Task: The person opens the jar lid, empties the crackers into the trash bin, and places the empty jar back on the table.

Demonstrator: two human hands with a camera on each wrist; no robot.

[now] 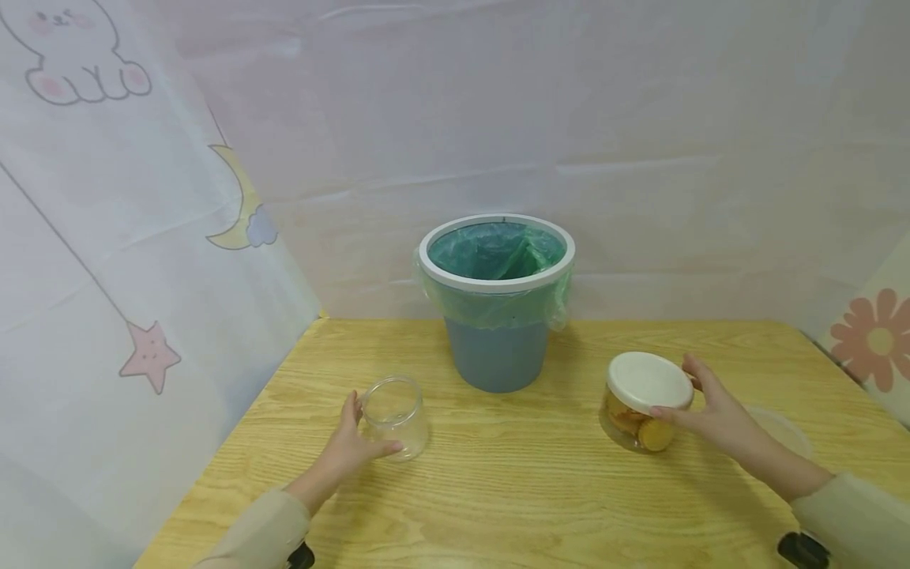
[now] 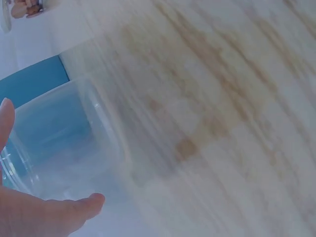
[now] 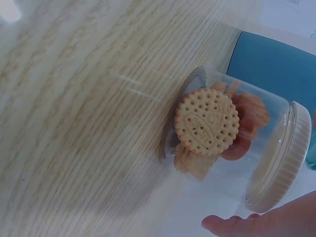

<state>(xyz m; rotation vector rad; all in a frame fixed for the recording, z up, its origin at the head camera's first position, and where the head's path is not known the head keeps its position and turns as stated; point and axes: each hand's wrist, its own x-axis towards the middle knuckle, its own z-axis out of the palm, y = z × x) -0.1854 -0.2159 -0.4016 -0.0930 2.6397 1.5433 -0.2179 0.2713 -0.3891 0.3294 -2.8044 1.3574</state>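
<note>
In the head view, my left hand [image 1: 353,446] holds an empty clear jar [image 1: 408,415] at the left of the table, thumb low on its near side and fingers by its rim. The left wrist view shows the clear jar [image 2: 64,143] between thumb [image 2: 74,210] and a finger. At the right stands a second clear jar with a white lid [image 1: 650,381] and biscuits [image 1: 656,435] inside. My right hand [image 1: 718,415] is spread about that lid, thumb straight at its near edge. A round ridged biscuit [image 3: 207,122] shows through the wall in the right wrist view.
A blue bin [image 1: 501,356] with a white rim and green liner bag [image 1: 490,304] stands at the back middle, between the two jars. A pale translucent disc [image 1: 785,431] lies on the wooden table [image 1: 512,490] beyond my right wrist. A printed cloth [image 1: 640,158] hangs behind.
</note>
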